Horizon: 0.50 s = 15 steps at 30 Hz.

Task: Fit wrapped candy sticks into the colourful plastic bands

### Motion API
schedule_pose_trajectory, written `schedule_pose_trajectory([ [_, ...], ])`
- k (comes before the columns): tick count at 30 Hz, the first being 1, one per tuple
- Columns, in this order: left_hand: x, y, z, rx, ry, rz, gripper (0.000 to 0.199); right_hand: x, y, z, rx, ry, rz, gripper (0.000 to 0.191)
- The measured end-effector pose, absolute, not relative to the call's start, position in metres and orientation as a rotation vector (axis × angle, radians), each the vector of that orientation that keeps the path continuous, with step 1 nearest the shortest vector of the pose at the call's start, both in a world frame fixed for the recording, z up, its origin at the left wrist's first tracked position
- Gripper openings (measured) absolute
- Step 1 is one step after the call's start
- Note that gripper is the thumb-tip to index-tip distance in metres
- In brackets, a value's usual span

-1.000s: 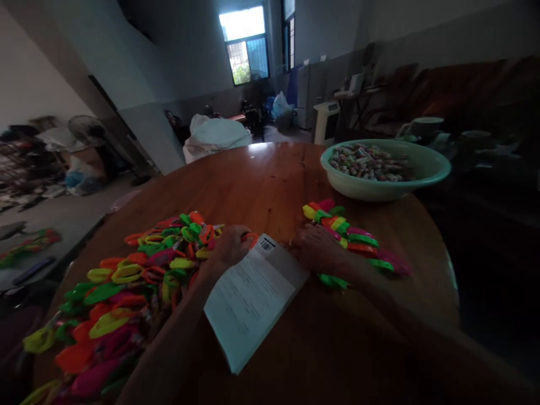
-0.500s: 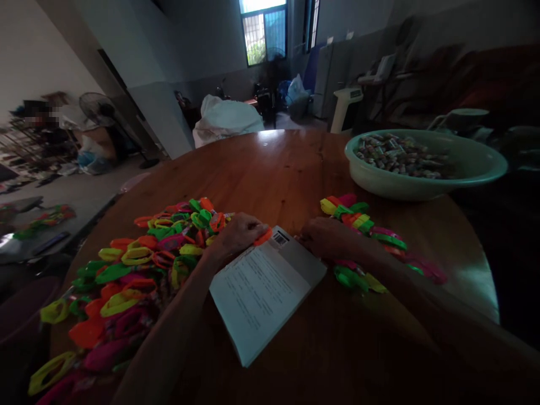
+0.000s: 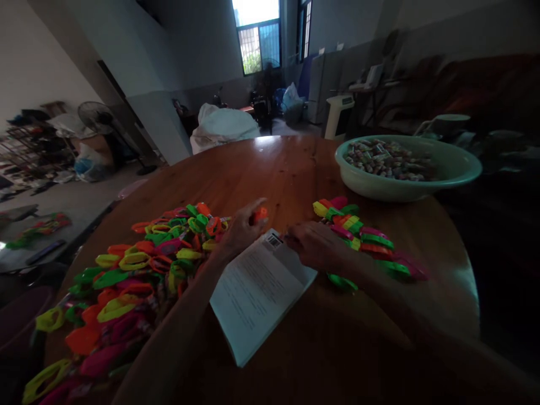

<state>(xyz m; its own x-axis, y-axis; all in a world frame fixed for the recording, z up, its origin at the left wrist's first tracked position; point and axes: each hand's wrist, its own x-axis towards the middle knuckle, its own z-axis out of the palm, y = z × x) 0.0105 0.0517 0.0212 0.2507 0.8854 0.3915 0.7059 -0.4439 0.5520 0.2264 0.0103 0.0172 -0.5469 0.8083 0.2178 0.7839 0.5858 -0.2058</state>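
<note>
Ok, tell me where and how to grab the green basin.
Best grip the basin by its flared rim, from left and right at once: the rim stands out past the sloping walls, and the small pieces heap toward the left, so that side is likely heavier.

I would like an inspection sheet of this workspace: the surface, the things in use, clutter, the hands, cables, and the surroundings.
Surface: brown wooden table, glare at its far edge.
Things in use: white booklet between a larger left pile of bright pieces and a smaller right pile.
Clutter: green bowl of small pieces, far right.
Hands: left hand holds an orange piece; right hand at the booklet's barcode end, grip unclear.
Cables: nothing seen.
Surroundings: dim room; window, standing fan.
</note>
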Motion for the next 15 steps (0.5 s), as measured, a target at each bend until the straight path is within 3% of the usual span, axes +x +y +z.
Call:
schedule_pose_trajectory([
  [7, 0.017, 0.047, -0.002, 2.075, 1.399, 1.075, 0.023, 0.202, -0.007, 0.001, -1.357, -2.594, 0.096, 0.023],
  [15, -0.023, 0.019, 0.003, 2.324, 1.458, 0.852, 0.035, 0.203, -0.011, 0.004, -1.319, -2.557, 0.190, 0.031],
])
